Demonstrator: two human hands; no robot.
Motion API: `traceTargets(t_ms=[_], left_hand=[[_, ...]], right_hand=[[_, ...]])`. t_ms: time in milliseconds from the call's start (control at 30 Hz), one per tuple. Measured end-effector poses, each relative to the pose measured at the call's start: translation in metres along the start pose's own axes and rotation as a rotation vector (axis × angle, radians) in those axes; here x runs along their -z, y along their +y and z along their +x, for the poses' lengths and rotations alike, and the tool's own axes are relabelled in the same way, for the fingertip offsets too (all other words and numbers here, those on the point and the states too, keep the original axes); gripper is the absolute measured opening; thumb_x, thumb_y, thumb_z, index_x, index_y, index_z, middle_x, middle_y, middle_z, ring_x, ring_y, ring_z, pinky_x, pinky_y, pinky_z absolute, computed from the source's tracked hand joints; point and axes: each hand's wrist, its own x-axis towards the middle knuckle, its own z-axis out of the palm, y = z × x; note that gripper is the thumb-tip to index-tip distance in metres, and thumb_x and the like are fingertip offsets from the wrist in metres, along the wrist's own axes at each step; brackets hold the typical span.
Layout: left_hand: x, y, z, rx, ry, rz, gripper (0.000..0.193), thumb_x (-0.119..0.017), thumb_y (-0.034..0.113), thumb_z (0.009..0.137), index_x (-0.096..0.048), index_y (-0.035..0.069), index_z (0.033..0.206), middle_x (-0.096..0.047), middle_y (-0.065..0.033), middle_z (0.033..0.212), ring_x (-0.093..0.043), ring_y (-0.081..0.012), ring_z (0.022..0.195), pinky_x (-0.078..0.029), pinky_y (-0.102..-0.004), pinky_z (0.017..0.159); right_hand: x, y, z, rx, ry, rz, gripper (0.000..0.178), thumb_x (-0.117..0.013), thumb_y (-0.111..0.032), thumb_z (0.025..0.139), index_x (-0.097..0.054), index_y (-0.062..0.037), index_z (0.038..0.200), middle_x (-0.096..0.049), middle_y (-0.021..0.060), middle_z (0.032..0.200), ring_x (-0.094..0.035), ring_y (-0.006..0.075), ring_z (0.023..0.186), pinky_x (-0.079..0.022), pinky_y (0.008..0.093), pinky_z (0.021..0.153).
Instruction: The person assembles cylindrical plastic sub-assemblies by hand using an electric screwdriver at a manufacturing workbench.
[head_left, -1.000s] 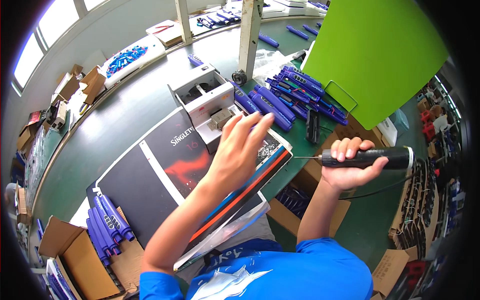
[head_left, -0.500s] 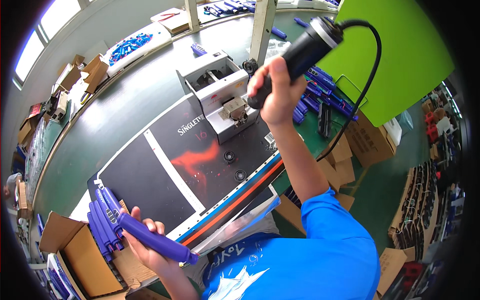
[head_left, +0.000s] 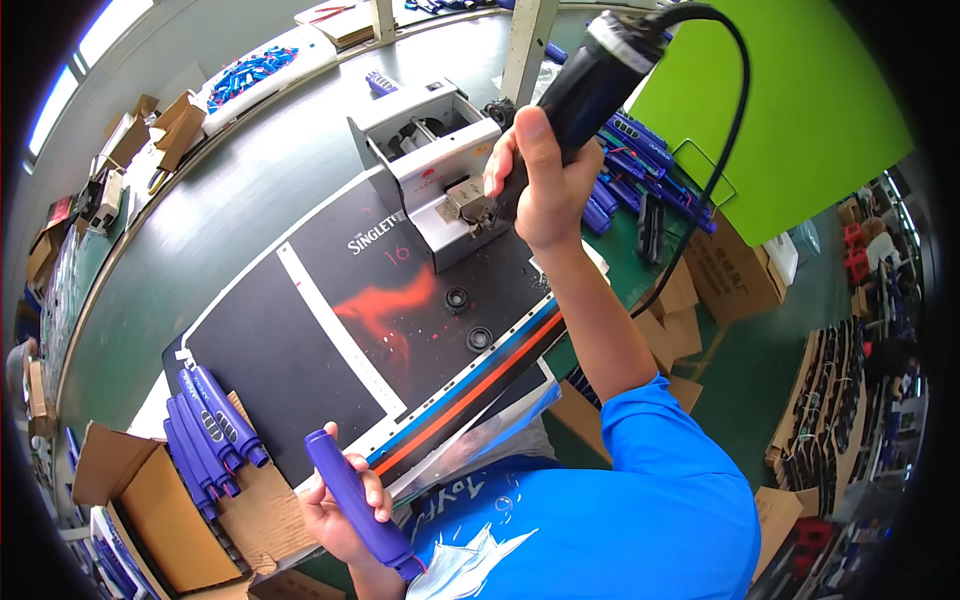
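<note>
A worker in a blue shirt draws 1 purple casing [head_left: 357,510] in toward the body, clear of the row of purple casings [head_left: 210,425] it was hanging over a moment earlier. The left hand [head_left: 335,520] has swung it from crosswise to a steep tilt, and it is now held up at the near edge of the black mat [head_left: 240,320], apart from its neighbours. To this onlooker, that puts part and tool in hand together, though well apart. The left hand is curled narrowly around the casing, fingers across its side. The right hand [head_left: 550,195], little moved, stays closed around a black driver [head_left: 590,85], its cable [head_left: 745,100] looping off the back end. The driver slants down beside the metal block on the front of a white machine [head_left: 425,180]; its tip cannot be made out. On the mat lie 2 black round pieces [head_left: 456,299], untouched, with the green surface [head_left: 250,200] stretching beyond.
</note>
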Motion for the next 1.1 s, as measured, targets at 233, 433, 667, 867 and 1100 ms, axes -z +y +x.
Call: traceTargets(t_ms=[233, 433, 667, 867, 1100], left_hand=[[-0.042, -0.030, -0.007, 0.065, 0.231, -0.044, 0.056, -0.020, 0.041, 0.107, -0.033, 0.002, 0.144, -0.061, -0.0199, 0.078, -0.055, -0.0234, 0.051, -0.047, -0.0312, 0.042], [0.014, -0.014, 0.004, 0.184, -0.262, 0.091, 0.053, -0.025, 0.040, 0.105, -0.041, -0.002, 0.136, -0.059, -0.0205, 0.108, -0.060, -0.0250, 0.062, -0.053, -0.0298, 0.041], [-0.028, -0.005, 0.027, -0.129, 0.071, 0.142, 0.052, -0.031, 0.033, 0.104, -0.029, 0.007, 0.149, -0.054, -0.0119, 0.097, -0.056, -0.0181, 0.062, -0.051, -0.0314, 0.050], [-0.039, 0.003, 0.048, -0.186, -0.097, 0.073, 0.042, -0.032, 0.039, 0.104, -0.050, 0.000, 0.104, -0.057, -0.0125, 0.098, -0.059, -0.0210, 0.067, -0.053, -0.0345, 0.057], [-0.048, 0.008, 0.048, -0.280, -0.121, 0.151, 0.035, -0.035, 0.033, 0.104, -0.045, 0.004, 0.119, -0.057, -0.0138, 0.099, -0.060, -0.0217, 0.069, -0.053, -0.0345, 0.059]], right_hand=[[-0.006, 0.004, 0.008, -0.024, -0.002, -0.124, 0.035, -0.067, -0.031, 0.093, -0.055, -0.0019, 0.076, -0.052, 0.0047, 0.056, -0.052, 0.0141, 0.044, -0.043, 0.0287, 0.043], [-0.007, -0.002, 0.001, -0.177, 0.106, 0.048, 0.027, -0.071, -0.024, 0.090, -0.059, -0.0012, 0.082, -0.053, 0.0024, 0.053, -0.049, 0.0095, 0.040, -0.041, 0.0259, 0.039], [-0.010, -0.056, -0.049, -0.247, -0.007, 0.473, 0.060, -0.046, -0.069, 0.092, -0.056, -0.0098, 0.088, -0.050, 0.0048, 0.059, -0.049, 0.0177, 0.047, -0.041, 0.0321, 0.043], [-0.039, -0.106, -0.089, -0.168, -0.264, 0.683, 0.063, -0.054, -0.067, 0.089, -0.049, -0.0059, 0.102, -0.055, 0.0062, 0.072, -0.054, 0.0170, 0.052, -0.046, 0.0313, 0.046], [-0.086, -0.108, -0.129, -0.142, -0.278, 0.784, 0.054, -0.065, -0.054, 0.088, -0.046, -0.0046, 0.096, -0.056, 0.0058, 0.069, -0.058, 0.0140, 0.053, -0.051, 0.0260, 0.046]])
